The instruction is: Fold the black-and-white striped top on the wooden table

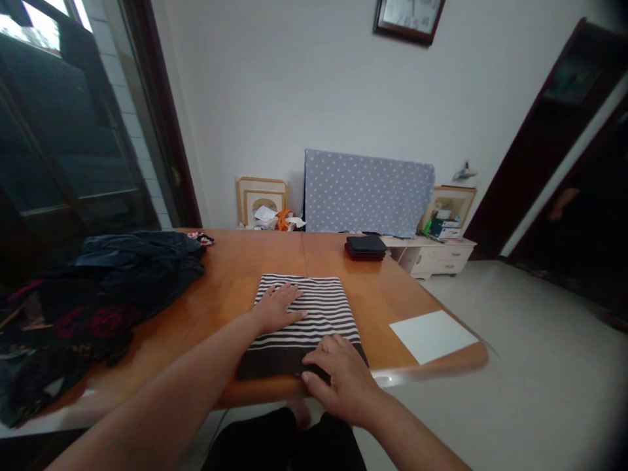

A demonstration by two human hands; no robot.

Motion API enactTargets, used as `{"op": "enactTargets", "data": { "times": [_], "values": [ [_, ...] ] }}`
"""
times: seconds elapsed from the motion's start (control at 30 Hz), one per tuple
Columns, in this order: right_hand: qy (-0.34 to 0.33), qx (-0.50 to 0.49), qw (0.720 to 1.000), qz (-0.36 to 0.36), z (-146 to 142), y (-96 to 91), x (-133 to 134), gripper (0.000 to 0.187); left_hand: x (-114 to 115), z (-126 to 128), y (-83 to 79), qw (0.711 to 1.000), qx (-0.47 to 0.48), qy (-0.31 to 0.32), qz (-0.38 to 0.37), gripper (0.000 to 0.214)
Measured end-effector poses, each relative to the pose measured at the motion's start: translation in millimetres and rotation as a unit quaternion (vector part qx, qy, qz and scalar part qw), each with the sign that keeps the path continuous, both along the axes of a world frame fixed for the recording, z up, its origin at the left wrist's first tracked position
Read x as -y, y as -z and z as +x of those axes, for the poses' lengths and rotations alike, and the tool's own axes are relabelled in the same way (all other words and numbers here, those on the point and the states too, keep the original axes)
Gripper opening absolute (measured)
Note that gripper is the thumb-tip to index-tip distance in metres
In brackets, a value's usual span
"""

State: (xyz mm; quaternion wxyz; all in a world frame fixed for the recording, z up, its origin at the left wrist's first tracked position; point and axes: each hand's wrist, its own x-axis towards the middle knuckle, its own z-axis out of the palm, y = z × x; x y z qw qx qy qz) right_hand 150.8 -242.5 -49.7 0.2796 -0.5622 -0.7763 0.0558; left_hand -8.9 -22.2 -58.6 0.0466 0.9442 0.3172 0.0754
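Note:
A folded garment with black and white stripes [326, 307] lies flat on the wooden table [387, 301], with a dark ribbed band [272, 358] along its near side. My left hand [277, 309] rests palm down on the striped fabric, fingers spread. My right hand [338, 379] sits at the near edge of the garment, over the dark band. Its fingertips curl at the fabric's edge, and I cannot tell whether they pinch it.
A heap of dark clothing [132, 278] spills over the table's left side. A white sheet [432, 336] lies at the near right corner, and a dark flat stack [366, 248] lies at the far side. Beyond the table's right edge stands a white drawer unit [439, 258].

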Motion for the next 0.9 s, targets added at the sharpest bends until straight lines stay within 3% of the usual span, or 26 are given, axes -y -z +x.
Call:
{"op": "enactTargets", "data": {
  "times": [0.17, 0.3, 0.5, 0.67, 0.9],
  "values": [
    [-0.005, -0.004, 1.0, -0.027, -1, -11.5, 0, 0.014, 3, -3, -1.0, 1.0, 0.015, -0.004, -0.004, 0.079],
    [0.054, -0.028, 0.998, -0.007, -1, -17.5, -19, 0.021, 6, -4, -5.3, 1.0, 0.011, -0.002, -0.003, 0.078],
    [0.207, 0.001, 0.978, -0.017, 17, 13.8, -50, 0.028, 26, -12, -20.4, 0.999, -0.007, -0.041, -0.016, 0.08],
    [0.21, 0.018, 0.977, -0.014, 23, 33.3, -54, 0.029, 60, -46, -20.8, 0.997, 0.002, -0.061, -0.044, 0.082],
    [0.214, 0.036, 0.976, -0.02, 17, 20.9, -51, 0.031, 88, -92, -11.3, 0.992, 0.013, -0.117, -0.049, 0.08]
  ]
}}
